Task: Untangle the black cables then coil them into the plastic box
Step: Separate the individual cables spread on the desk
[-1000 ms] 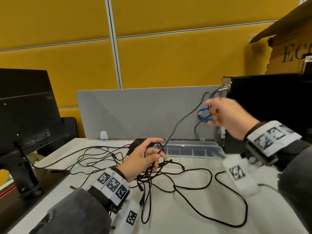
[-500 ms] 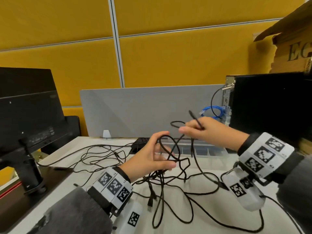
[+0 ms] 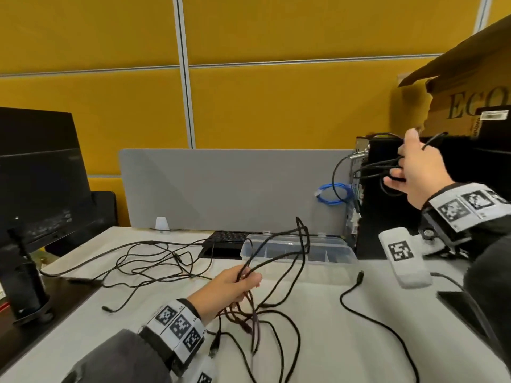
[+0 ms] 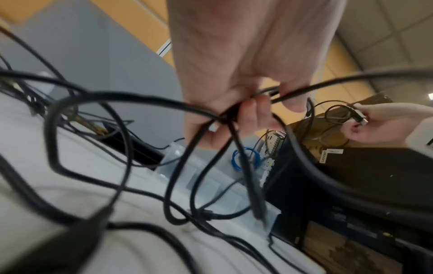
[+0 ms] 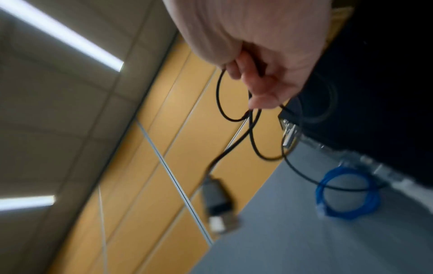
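Observation:
A tangle of black cables [image 3: 257, 308] lies on the white table, with loops rising over the clear plastic box [image 3: 340, 255] behind it. My left hand [image 3: 249, 277] grips a bunch of these cables just above the table; the left wrist view shows its fingers [image 4: 248, 115] curled round several strands. My right hand [image 3: 398, 172] is raised at the upper right, in front of the computer tower, and holds a few small loops of one black cable [image 5: 253, 133]. That cable's USB plug [image 5: 218, 204] dangles below the hand. Another loose black cable [image 3: 373, 319] trails across the table to the right.
A monitor [image 3: 36, 175] stands at the left, with thin cables [image 3: 143, 261] spread beside it. A grey divider [image 3: 221, 189] and a keyboard [image 3: 224, 239] sit behind the box. A blue cable coil [image 3: 333, 193] hangs by the black computer tower [image 3: 387, 230], with a cardboard box [image 3: 470, 100] on top.
My right hand has swung up and to the right, taking its cable loops away from the tangle. My left hand has dropped lower, still gripping the bunch.

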